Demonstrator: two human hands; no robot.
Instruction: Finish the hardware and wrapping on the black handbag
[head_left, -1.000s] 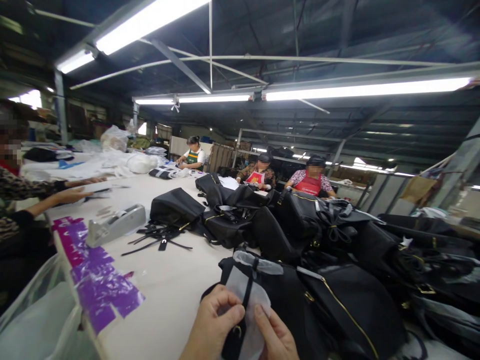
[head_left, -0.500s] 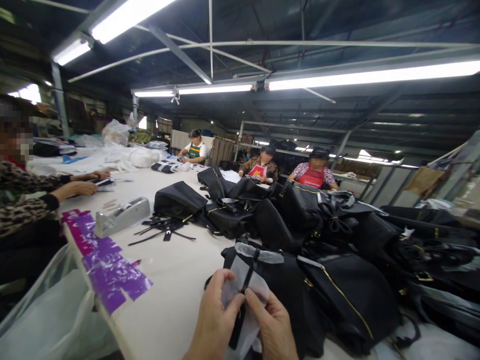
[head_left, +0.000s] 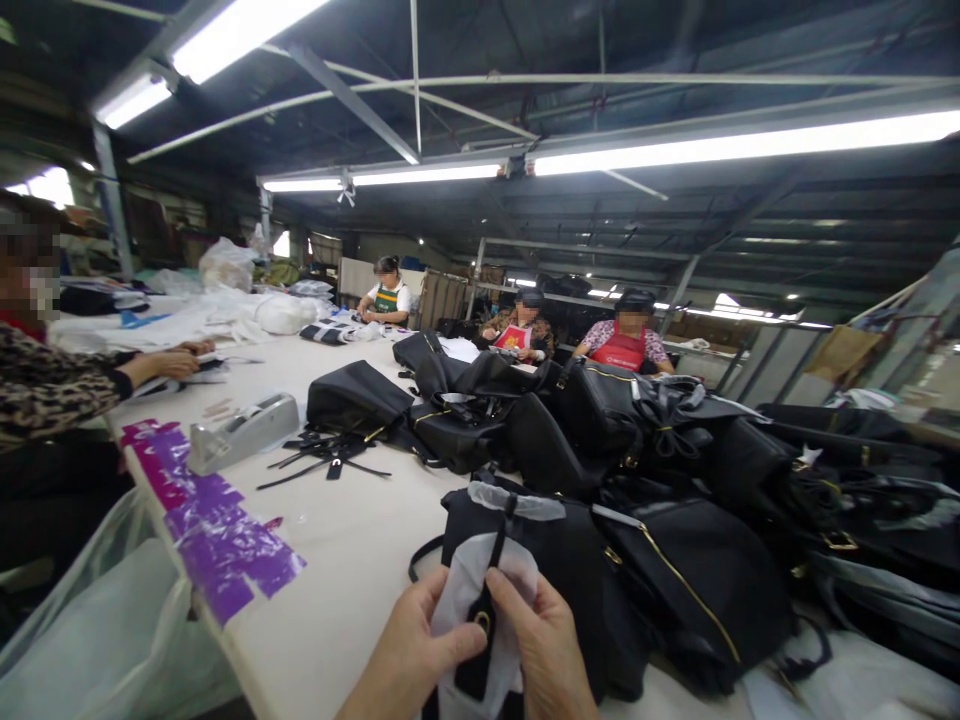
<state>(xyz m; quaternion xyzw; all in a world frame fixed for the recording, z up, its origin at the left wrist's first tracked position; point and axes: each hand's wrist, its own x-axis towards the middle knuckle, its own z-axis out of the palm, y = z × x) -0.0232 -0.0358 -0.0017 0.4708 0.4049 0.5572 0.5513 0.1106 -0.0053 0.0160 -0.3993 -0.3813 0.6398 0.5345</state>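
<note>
In front of me a black bag [head_left: 581,560] lies on the table with a thin black strap [head_left: 501,535] running down over white tissue paper [head_left: 459,580]. My left hand [head_left: 420,640] pinches the strap's wider end, its thumb beside a gold ring [head_left: 483,621]. Higher up, my right hand [head_left: 544,640] grips strap and tissue, thumb tip against the strap. The fingers of both hands are partly hidden behind the paper. A second strip of tissue [head_left: 517,502] wraps the bag's top handle.
Black bags with gold zips [head_left: 690,585] pile up on the right. A tape dispenser [head_left: 244,432] and loose black straps [head_left: 334,455] lie on the white table [head_left: 330,590]. Purple tape [head_left: 229,545] covers its left edge, above a plastic bag [head_left: 112,640]. Several co-workers sit around.
My left hand has shifted down and left, and its thumb has come to the strap's end, where the gold ring now shows. My right hand stays close to the strap.
</note>
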